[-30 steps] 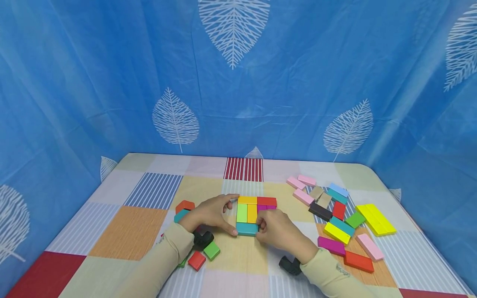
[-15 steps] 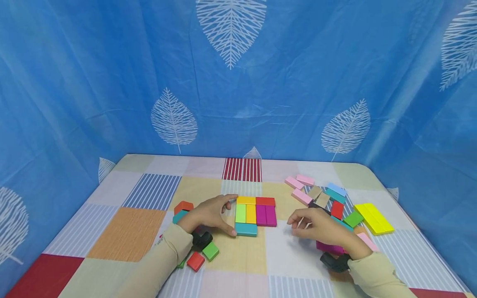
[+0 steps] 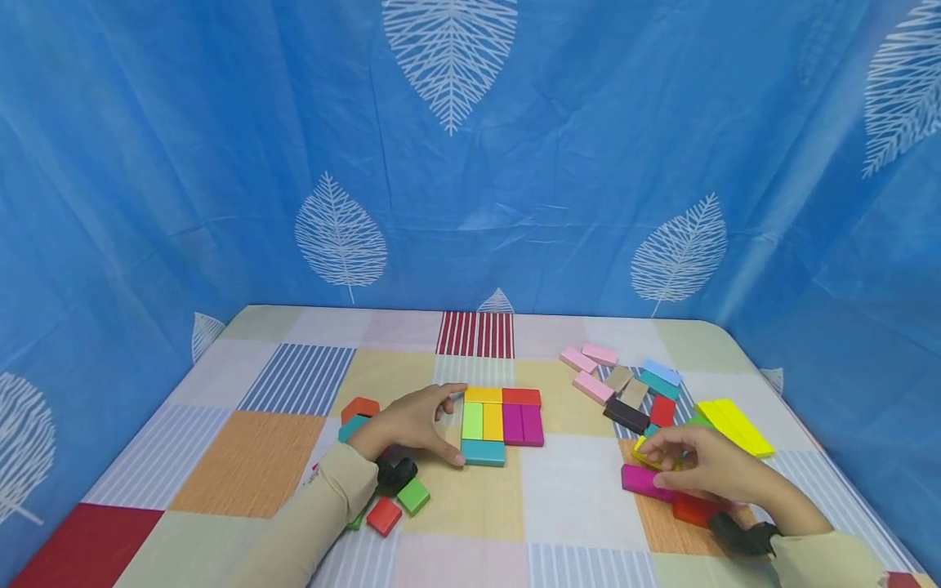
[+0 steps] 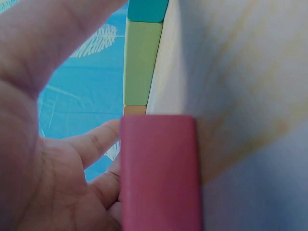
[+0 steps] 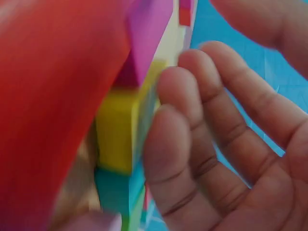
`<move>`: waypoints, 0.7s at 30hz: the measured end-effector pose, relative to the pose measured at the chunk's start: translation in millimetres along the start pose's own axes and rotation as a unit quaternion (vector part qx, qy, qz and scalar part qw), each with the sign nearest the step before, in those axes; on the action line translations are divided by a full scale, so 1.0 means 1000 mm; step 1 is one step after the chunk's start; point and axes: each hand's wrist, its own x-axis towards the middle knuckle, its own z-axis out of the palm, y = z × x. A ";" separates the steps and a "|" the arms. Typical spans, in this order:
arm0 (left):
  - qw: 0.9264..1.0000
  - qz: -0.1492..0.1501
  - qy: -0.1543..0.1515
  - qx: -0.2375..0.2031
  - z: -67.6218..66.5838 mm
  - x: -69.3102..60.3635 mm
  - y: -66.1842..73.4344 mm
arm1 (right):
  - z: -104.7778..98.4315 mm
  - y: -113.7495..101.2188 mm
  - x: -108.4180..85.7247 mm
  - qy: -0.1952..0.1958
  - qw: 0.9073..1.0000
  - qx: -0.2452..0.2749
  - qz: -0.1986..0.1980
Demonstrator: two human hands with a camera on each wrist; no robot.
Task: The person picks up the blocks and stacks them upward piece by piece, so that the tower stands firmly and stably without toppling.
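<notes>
In the head view a flat group of blocks lies mid-table: orange (image 3: 483, 395) and red (image 3: 521, 397) along the far side, light green (image 3: 473, 420), orange and two magenta (image 3: 532, 425) ones between, teal (image 3: 483, 452) nearest. My left hand (image 3: 415, 420) rests at its left side, index fingertip by the far orange block, thumb by the teal one. My right hand (image 3: 716, 465), fingers loosely bent, hovers over a partly covered yellow block (image 3: 641, 449), beside a magenta block (image 3: 645, 482). In the right wrist view no block is between the fingers (image 5: 171, 139) and thumb.
Around the right hand lie pink (image 3: 594, 387), black (image 3: 626, 415), tan, blue, red (image 3: 693, 510) and yellow (image 3: 735, 427) blocks. Beside the left forearm are orange (image 3: 361, 408), teal, red (image 3: 384, 516) and green (image 3: 414, 496) blocks. A blue curtain (image 3: 470, 220) surrounds the table.
My right hand has left the group's right side and moved right to the scattered blocks, uncovering the two magenta blocks. The left hand has stayed at the group.
</notes>
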 end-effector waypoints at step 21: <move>1.000 -0.003 -0.008 -0.008 -0.009 -0.001 0.003 | 0.027 -0.022 0.023 -0.037 0.998 -0.022 -0.034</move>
